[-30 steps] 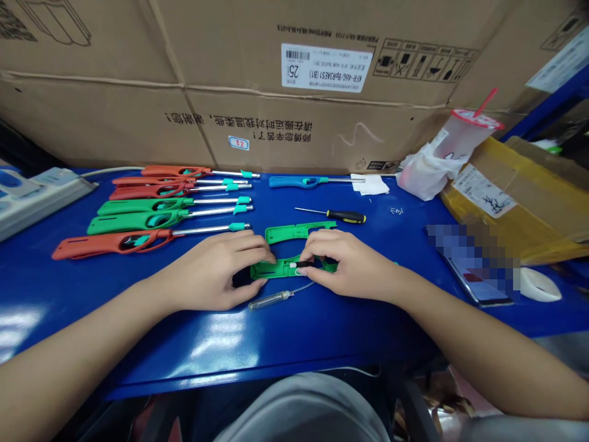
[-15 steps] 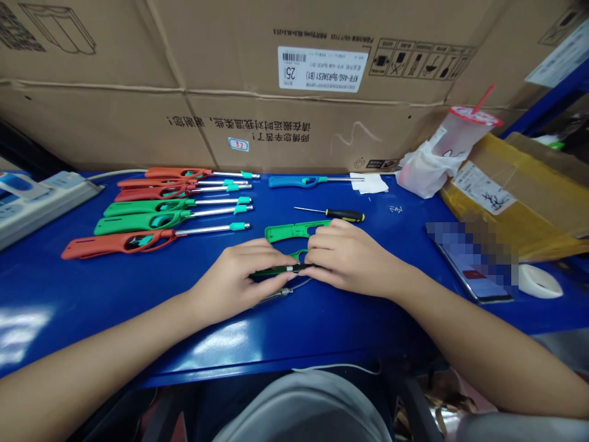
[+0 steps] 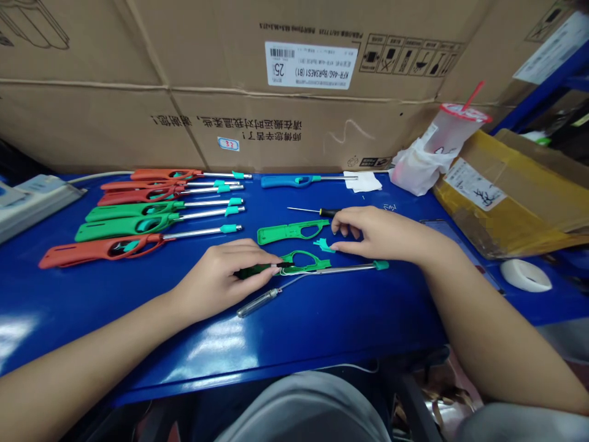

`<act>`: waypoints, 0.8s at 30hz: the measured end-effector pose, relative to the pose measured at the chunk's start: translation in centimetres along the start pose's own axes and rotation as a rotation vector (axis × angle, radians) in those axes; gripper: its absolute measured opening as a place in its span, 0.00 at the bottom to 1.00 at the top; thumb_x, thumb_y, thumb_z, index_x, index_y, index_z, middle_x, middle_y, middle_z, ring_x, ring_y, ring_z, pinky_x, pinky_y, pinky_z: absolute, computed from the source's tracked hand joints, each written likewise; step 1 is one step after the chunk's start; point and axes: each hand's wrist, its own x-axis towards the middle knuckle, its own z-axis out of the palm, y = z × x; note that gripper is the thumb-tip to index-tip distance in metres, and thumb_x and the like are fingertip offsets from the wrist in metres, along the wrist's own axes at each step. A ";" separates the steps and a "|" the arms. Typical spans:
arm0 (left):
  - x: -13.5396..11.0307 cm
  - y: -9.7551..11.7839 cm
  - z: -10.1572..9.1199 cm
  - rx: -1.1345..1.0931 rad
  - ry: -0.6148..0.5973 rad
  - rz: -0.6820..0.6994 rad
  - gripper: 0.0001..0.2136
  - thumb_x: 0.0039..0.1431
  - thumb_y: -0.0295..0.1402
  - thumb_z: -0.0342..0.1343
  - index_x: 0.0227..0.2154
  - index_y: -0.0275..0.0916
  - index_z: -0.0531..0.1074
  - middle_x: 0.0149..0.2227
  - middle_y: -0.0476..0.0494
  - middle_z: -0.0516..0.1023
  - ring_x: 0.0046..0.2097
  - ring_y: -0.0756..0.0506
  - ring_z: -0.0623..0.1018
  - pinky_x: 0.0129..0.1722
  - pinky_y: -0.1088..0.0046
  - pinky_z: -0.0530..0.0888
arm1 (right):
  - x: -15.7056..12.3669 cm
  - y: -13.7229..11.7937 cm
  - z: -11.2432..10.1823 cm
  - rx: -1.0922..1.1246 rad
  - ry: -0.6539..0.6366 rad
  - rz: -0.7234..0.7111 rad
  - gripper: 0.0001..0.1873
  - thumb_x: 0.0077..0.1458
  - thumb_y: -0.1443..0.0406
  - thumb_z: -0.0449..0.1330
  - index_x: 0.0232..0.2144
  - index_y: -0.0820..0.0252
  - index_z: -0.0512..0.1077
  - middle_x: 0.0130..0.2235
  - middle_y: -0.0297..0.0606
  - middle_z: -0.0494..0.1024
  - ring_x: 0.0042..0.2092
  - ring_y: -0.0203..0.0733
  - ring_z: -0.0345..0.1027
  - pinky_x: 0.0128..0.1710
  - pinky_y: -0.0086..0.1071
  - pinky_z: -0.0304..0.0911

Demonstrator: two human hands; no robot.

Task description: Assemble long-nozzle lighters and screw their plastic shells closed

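Note:
My left hand [image 3: 225, 276] rests on the blue table [image 3: 138, 319] and pinches the left end of an open green lighter half-shell [image 3: 304, 263]. A metal tube with a teal tip [image 3: 354, 267] lies along that shell's right side. My right hand [image 3: 377, 232] sits further right, its fingertips closed on a small teal piece [image 3: 324, 245]. The other green half-shell [image 3: 289, 231] lies just behind. A small metal cylinder on a thin wire [image 3: 257, 302] lies in front of my left hand.
Several assembled red and green long lighters [image 3: 142, 212] lie in a row at the left, a blue one [image 3: 299, 180] behind. A black-handled screwdriver [image 3: 317, 212] lies by my right hand. Cardboard boxes [image 3: 276, 92] wall the back; a cup [image 3: 448, 129], yellow parcel [image 3: 515, 196] and white object [image 3: 524, 274] stand right.
My right hand has let go of the green shell and moved right and back to the small teal piece. The tube with the teal tip now shows. My left hand stays on the shell.

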 end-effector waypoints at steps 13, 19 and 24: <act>0.0 0.0 -0.1 0.027 -0.022 0.052 0.07 0.68 0.29 0.62 0.46 0.39 0.83 0.40 0.43 0.88 0.39 0.47 0.85 0.42 0.73 0.82 | 0.7 -0.8 1.7 -0.036 0.031 -0.164 0.07 0.63 0.65 0.64 0.43 0.60 0.76 0.44 0.42 0.79 0.39 0.41 0.71 0.36 0.32 0.60; 0.0 0.2 0.1 0.030 0.002 0.039 0.07 0.69 0.29 0.62 0.46 0.39 0.83 0.40 0.43 0.87 0.38 0.47 0.84 0.40 0.73 0.81 | 0.8 -1.7 2.2 0.146 0.136 -0.224 0.11 0.62 0.64 0.65 0.46 0.61 0.75 0.38 0.37 0.78 0.33 0.36 0.68 0.33 0.30 0.60; 0.0 0.3 0.1 0.018 0.031 0.042 0.06 0.68 0.28 0.63 0.45 0.38 0.82 0.39 0.43 0.87 0.38 0.47 0.84 0.40 0.74 0.81 | 0.8 -3.8 3.1 0.278 0.099 -0.231 0.11 0.59 0.69 0.64 0.46 0.59 0.75 0.29 0.28 0.74 0.29 0.32 0.67 0.31 0.27 0.58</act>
